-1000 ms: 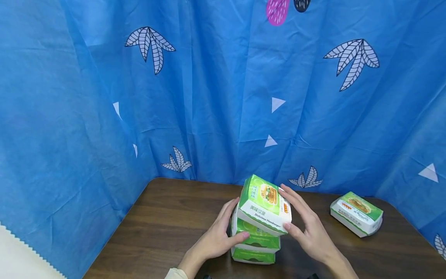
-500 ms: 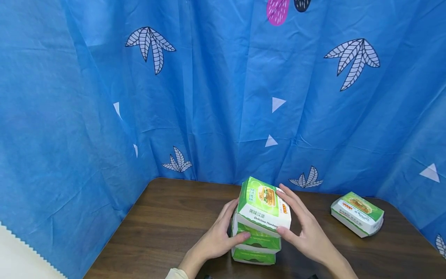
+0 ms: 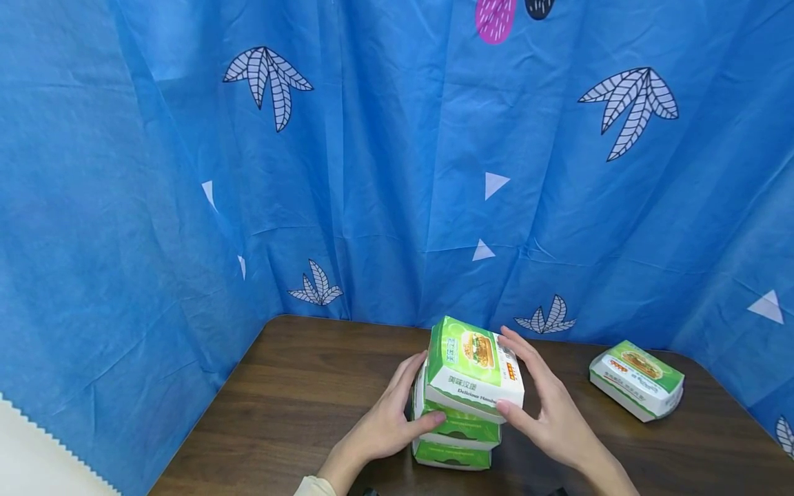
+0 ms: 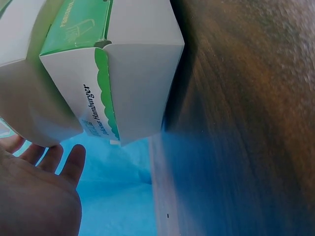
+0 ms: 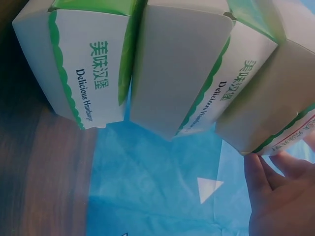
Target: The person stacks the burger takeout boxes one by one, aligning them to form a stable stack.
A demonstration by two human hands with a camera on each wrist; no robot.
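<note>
Three green-and-white paper hamburger boxes are piled up in the head view. The top box [image 3: 462,375] sits tilted and turned a little against the middle box [image 3: 464,428], which lies on the bottom box [image 3: 451,455]. My right hand [image 3: 555,413] grips the right side of the top box, thumb at its front corner and fingers on the far edge. With my left hand [image 3: 384,421] I hold the middle box, thumb along its front and fingers at its left side. In the right wrist view, my fingertips [image 5: 255,164] touch the top box's edge.
Another hamburger box [image 3: 637,380] lies on the right of the brown wooden table [image 3: 298,386], apart from the pile. A blue patterned curtain [image 3: 384,172] hangs behind and along both sides of the table.
The top box has come down slightly and shifted a little, lately to the right, with my right hand moving along. My left hand and the two lower boxes stay in place.
</note>
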